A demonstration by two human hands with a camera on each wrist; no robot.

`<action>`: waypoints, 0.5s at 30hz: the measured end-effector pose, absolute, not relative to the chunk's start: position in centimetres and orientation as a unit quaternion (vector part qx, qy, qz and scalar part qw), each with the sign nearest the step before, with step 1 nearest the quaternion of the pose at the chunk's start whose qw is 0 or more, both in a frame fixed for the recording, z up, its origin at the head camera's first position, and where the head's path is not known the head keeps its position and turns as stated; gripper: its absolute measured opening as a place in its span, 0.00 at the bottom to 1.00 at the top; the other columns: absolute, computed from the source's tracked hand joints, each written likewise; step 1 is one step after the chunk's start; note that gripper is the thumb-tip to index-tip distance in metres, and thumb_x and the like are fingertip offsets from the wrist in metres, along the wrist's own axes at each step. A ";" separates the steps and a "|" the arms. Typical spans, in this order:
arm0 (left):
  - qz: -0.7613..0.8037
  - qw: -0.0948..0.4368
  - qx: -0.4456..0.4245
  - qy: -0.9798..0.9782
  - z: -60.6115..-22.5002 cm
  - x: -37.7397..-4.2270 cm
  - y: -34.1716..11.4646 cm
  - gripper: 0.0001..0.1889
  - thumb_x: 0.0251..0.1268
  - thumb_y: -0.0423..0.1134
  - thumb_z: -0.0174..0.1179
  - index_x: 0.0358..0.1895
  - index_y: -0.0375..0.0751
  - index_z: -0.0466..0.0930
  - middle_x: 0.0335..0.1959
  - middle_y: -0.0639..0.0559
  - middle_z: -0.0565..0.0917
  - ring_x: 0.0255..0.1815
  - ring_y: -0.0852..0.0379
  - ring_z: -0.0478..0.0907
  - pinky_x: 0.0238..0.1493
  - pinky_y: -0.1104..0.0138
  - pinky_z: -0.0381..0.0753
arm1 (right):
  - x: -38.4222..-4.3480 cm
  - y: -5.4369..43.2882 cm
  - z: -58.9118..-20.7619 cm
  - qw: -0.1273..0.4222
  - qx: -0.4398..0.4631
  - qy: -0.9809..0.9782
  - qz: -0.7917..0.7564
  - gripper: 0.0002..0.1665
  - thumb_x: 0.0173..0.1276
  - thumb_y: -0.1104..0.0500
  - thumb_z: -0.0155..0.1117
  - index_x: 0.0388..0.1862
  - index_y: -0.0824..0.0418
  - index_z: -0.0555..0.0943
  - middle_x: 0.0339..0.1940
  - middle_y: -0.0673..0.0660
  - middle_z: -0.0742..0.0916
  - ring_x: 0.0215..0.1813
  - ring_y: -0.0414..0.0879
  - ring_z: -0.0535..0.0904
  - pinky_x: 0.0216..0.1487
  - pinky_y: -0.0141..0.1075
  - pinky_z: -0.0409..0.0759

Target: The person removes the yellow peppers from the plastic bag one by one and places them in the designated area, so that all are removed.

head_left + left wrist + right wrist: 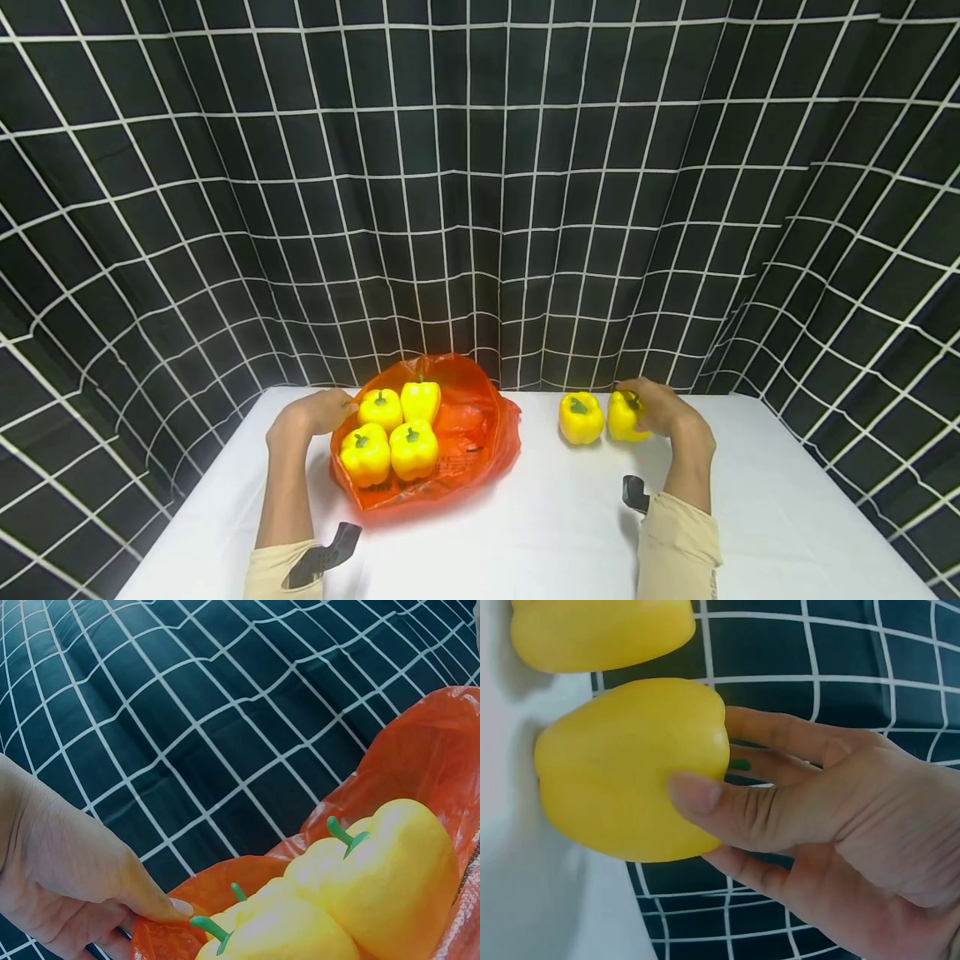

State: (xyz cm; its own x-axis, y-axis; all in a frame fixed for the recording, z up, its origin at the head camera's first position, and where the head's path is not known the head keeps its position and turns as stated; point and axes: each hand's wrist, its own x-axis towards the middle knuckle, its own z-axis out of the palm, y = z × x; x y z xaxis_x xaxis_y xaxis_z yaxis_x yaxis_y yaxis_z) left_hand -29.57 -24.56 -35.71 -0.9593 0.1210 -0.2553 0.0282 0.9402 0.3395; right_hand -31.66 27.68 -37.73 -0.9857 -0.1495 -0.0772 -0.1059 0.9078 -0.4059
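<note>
An orange-red plastic bag lies spread with its mouth facing up, several yellow bell peppers grouped in its left half. My left hand pinches the bag's left rim between thumb and fingers; the left wrist view shows the thumb over the plastic. Over on the right, my right hand grips a yellow bell pepper, thumb on one side and fingers round the other. Part of its green stem shows between the fingers. Just left of it stands another yellow bell pepper, apart from the hand.
A white table carries everything. Black cloth with a white grid hangs behind and along both sides, meeting the table's back edge. Dark camera mounts stick out from both wrists.
</note>
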 end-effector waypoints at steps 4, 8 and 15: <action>0.178 0.139 0.033 0.974 -35.6 -29.5 -24.5 0.19 0.81 0.41 0.51 0.64 0.33 0.78 0.54 0.40 0.85 0.53 0.44 0.79 0.69 0.39 0.77 | -32.0 27.8 -38.2 0.054 -0.075 0.974 -0.206 0.44 0.56 0.78 0.71 0.74 0.65 0.72 0.72 0.74 0.76 0.73 0.75 0.70 0.72 0.72 0.69; 0.183 0.137 0.029 0.973 -35.6 -29.4 -24.5 0.20 0.81 0.42 0.51 0.64 0.33 0.79 0.57 0.39 0.85 0.54 0.43 0.80 0.69 0.38 0.77 | -32.3 27.7 -38.3 0.049 -0.090 0.975 -0.198 0.45 0.55 0.78 0.73 0.74 0.66 0.72 0.71 0.74 0.76 0.73 0.75 0.70 0.73 0.71 0.68; 0.172 0.137 0.045 0.975 -35.7 -29.5 -24.6 0.19 0.81 0.41 0.51 0.62 0.32 0.80 0.52 0.41 0.86 0.50 0.45 0.80 0.68 0.40 0.78 | -32.3 27.5 -38.3 0.058 -0.095 0.974 -0.198 0.44 0.57 0.78 0.71 0.74 0.66 0.72 0.71 0.74 0.77 0.73 0.74 0.71 0.73 0.71 0.69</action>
State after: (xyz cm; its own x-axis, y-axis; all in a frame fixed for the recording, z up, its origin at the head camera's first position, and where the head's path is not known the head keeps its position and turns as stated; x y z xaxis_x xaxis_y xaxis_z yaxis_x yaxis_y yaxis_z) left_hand -29.53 -24.62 -35.70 -0.9587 0.1343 -0.2507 0.0404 0.9368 0.3476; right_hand -32.32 27.48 -38.30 -0.9754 -0.2076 -0.0746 -0.1621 0.9039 -0.3958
